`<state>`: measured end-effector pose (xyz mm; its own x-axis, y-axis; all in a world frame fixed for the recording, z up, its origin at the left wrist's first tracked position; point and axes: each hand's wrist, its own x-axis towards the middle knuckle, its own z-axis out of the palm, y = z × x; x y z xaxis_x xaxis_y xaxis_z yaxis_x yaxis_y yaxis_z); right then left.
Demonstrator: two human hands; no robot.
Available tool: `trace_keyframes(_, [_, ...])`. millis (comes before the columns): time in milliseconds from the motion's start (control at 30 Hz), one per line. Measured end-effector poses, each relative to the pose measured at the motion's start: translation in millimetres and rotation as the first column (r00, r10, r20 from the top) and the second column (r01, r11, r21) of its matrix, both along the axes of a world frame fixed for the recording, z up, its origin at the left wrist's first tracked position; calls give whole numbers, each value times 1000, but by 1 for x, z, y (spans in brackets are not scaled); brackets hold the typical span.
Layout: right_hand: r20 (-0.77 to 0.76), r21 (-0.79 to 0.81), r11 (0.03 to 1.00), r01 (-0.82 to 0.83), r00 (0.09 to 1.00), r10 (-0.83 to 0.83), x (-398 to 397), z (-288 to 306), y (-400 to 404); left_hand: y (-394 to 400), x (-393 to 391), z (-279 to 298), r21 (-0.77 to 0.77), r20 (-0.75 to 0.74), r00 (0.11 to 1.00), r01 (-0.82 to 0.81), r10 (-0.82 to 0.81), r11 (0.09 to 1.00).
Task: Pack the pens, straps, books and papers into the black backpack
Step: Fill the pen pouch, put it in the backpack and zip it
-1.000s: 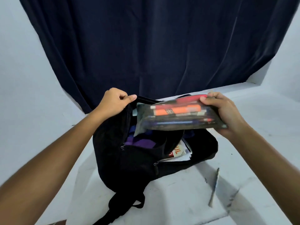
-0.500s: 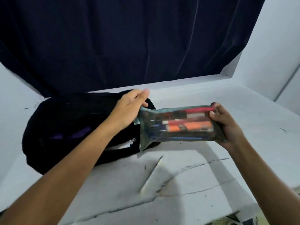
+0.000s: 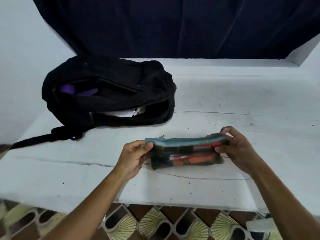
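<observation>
Both forearms reach forward over the table (image 3: 225, 104). The left hand (image 3: 134, 157) pinches the left end of the pouch (image 3: 185, 154); the right hand (image 3: 238, 149) pinches its right end.

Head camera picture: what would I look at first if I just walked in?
Probably the see-through pen pouch, full of orange and red pens, held near the front of the white table. The left hand and right hand each pinch one end of it. Behind and to the left lies the black backpack, open, with something purple and white papers showing inside.
</observation>
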<state>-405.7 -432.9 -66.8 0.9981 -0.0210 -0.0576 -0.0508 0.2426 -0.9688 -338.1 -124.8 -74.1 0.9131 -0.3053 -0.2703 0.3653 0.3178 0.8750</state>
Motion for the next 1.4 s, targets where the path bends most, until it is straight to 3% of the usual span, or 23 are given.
trace_keyframes(167, [12,-48,996,-76,997,76,-1,5,-8,4,-6,2,-23,25,1000,-7,8,1000])
trace_keyframes(267, [-31,-16,1000,22,999,-23,-1,0,-8,6,-8,6,-12,52,999,9,-8,1000])
trace_keyframes(333, [-42,61,995,82,996,-80,-2,-8,-4,6,-7,7,178,220,975,-64,24,982])
trace_keyframes(367, [-38,116,988,102,994,-98,-3,-12,-1,3,-6,10,349,424,905,-207,43,914])
trace_keyframes(400, [-29,172,978,116,993,-113,-5,-14,1,-4,-6,16,449,648,761,-390,7,804])
trace_keyframes(433, [-21,223,967,123,992,-121,-7,-16,4,-15,-7,24,431,818,572,-539,-61,724])
trace_keyframes(467, [-14,268,956,123,992,-124,-8,-17,6,-30,-7,34,377,900,415,-591,-131,714])
trace_keyframes(500, [-8,303,945,126,991,-130,-10,-18,6,-49,-8,44,368,921,324,-550,-215,750])
trace_keyframes(533, [0,327,936,126,991,-133,-11,-18,7,-69,-8,54,422,903,292,-455,-316,784])
trace_keyframes(567, [13,343,931,126,990,-139,-12,-18,6,-90,-9,63,529,843,311,-337,-438,779])
trace_keyframes(667, [45,322,934,156,983,-179,-16,-16,4,-135,-8,66,810,545,449,-62,-708,584])
trace_keyframes(733, [54,283,943,172,979,-195,-20,-14,1,-150,-4,62,825,490,507,-7,-709,565])
trace_keyframes(867, [52,241,954,180,979,-198,-25,-13,-6,-158,-2,61,833,446,540,40,-714,551])
trace_keyframes(1067, [70,158,974,165,982,-178,-24,-9,-8,-159,-2,65,844,423,541,57,-727,534])
trace_keyframes(1333, [179,-94,952,292,945,-272,-24,0,-14,-163,-1,77,919,384,380,-70,-842,388])
trace_keyframes(1400, [192,-172,936,307,942,-274,-26,1,-22,-162,1,75,913,397,385,-71,-833,402])
